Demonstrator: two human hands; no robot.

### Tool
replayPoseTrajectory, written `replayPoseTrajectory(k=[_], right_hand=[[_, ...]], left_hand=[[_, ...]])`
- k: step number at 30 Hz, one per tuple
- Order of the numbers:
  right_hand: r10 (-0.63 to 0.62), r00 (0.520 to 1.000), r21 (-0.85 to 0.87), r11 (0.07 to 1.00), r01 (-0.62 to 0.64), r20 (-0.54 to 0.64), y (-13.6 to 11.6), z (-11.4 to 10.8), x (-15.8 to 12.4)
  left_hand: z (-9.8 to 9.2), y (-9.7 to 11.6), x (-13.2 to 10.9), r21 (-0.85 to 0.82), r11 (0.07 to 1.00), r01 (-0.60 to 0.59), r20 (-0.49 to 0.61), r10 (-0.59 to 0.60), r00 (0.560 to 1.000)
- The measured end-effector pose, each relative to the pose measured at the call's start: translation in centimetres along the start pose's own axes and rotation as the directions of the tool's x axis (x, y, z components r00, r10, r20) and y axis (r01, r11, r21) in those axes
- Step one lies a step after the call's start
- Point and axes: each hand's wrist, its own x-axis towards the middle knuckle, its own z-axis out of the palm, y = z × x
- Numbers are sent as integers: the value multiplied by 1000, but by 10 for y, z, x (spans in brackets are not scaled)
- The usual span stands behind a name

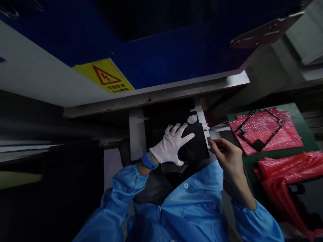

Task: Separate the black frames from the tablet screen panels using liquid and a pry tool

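Observation:
My left hand (pixel 173 144), in a white glove, lies with fingers spread on a flat black panel (pixel 199 146) over my lap. White strips (pixel 137 134) show along the panel's left and right sides. A pale rounded patch (pixel 192 119) sits near its far right corner. My bare right hand (pixel 229 158) is closed in a pinch at the right edge, on a small dark grey piece (pixel 209 140). What exactly this piece is, I cannot make out. Just beyond those fingertips is a crumpled white bit (pixel 206 127).
A blue machine (pixel 161 57) with a yellow electric-warning label (pixel 104 76) overhangs the lap, its ledge (pixel 151 97) close above the panel. At right, a green surface (pixel 290 111) bears pink bubble-wrap bags (pixel 290 134), a thin black frame (pixel 268 143) and another dark panel (pixel 309 198).

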Motion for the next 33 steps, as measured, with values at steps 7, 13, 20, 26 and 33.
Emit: replayPoseTrajectory(k=[7, 13, 20, 26, 33], right_hand=[[-15, 1000, -70, 997, 15, -2, -1, -3, 12], [-52, 998, -120, 991, 55, 33, -3, -3, 17], [-89, 994, -194, 976, 98, 59, -4, -3, 19], [-107, 992, -247, 961, 122, 73, -4, -3, 19], [-176, 980, -422, 885, 199, 92, 1, -3, 20]], left_hand=[[-3, 2, 5, -9, 1000, 6, -14, -6, 1000], [0, 1, 4, -21, 1000, 23, -9, -23, 1000], [2, 3, 3, -65, 998, 16, -64, -20, 998], [2, 3, 2, -67, 998, 14, -90, -20, 996], [3, 4, 2, -69, 997, 20, -95, -26, 995]])
